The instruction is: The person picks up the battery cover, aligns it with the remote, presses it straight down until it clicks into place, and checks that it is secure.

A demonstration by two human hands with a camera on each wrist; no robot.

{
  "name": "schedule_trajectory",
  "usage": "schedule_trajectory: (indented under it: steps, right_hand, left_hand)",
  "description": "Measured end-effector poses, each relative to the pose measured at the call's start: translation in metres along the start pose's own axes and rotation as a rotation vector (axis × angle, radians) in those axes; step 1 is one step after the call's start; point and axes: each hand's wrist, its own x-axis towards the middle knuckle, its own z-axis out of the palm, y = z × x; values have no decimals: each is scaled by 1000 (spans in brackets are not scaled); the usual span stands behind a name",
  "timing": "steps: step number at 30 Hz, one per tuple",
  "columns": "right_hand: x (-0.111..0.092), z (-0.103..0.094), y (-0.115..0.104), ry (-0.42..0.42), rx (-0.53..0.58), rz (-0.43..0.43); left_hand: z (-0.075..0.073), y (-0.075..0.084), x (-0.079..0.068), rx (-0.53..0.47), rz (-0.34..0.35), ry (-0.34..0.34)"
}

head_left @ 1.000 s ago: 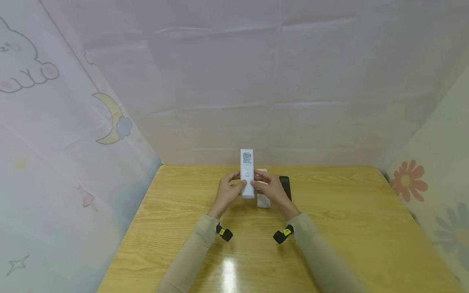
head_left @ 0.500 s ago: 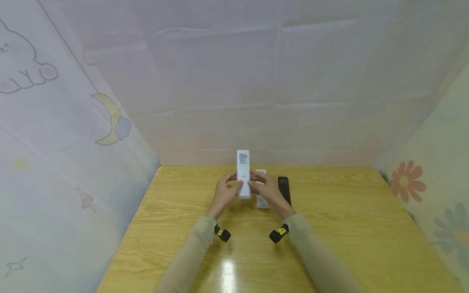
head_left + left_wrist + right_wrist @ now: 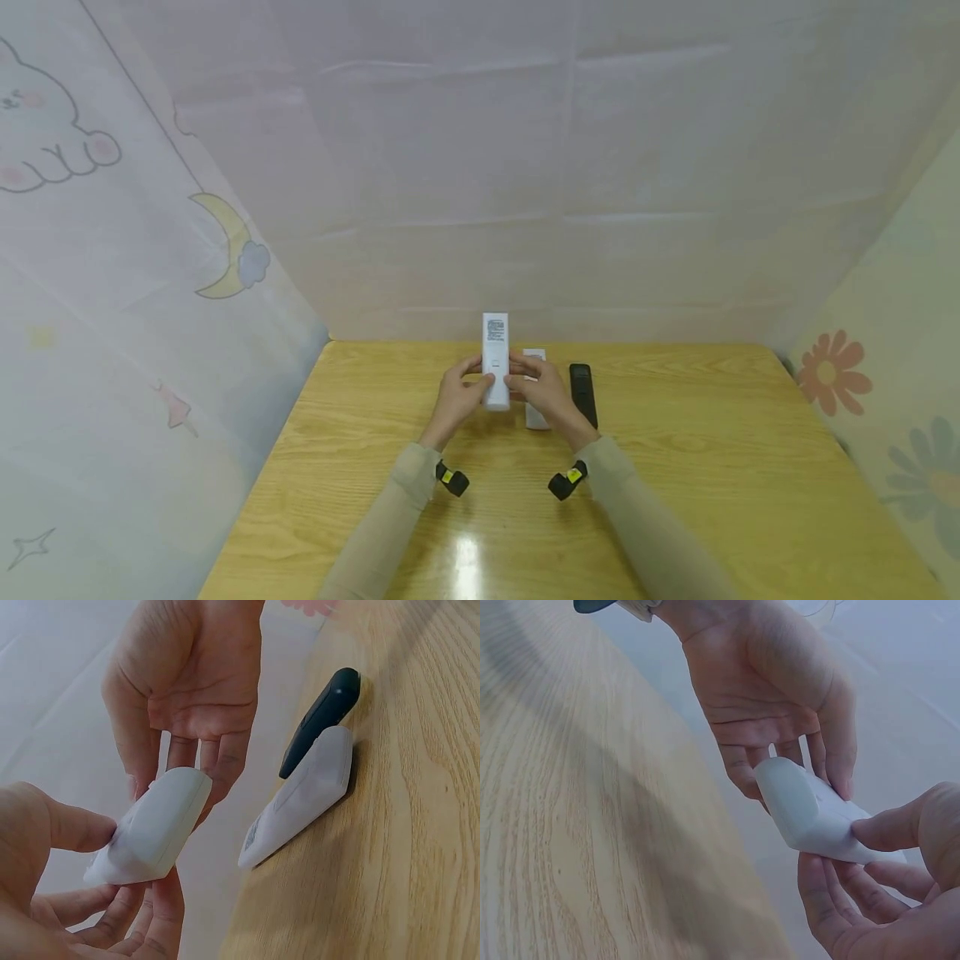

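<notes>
A white remote control (image 3: 495,353) is held up over the table between both hands, its back with a printed label facing the head view. My left hand (image 3: 459,393) grips its left side, thumb on the back and fingers underneath. On the opposite side, my right hand (image 3: 547,392) holds it the same way. The left wrist view shows the rounded end of the remote (image 3: 161,825) between the two hands. Behind my right hand, a second white remote (image 3: 537,420) lies on the table, partly hidden. A black remote (image 3: 582,390) lies to its right.
The wooden table (image 3: 720,467) reaches back to a pale cloth wall (image 3: 480,167). Printed cloth also hangs at the left and right sides. Each wrist wears a small black camera on a strap.
Both hands have shifted slightly left and a little lower with the white remote. More of the black remote now shows beside my right hand. The grip looks unchanged.
</notes>
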Motion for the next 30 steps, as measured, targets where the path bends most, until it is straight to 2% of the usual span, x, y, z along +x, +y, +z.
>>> schedule_trajectory:
  steps: [7, 20, 30]
  right_hand:
    - [-2, 6, 1, 3, 22, 2]
    - [0, 13, 10, 4, -20, 21]
    - [6, 18, 19, 54, -111, 47]
  left_hand:
    - [-6, -5, -3, 7, -11, -11]
    - [-13, -12, -2, 39, -43, -22]
    - [-10, -22, 4, 71, -64, -13]
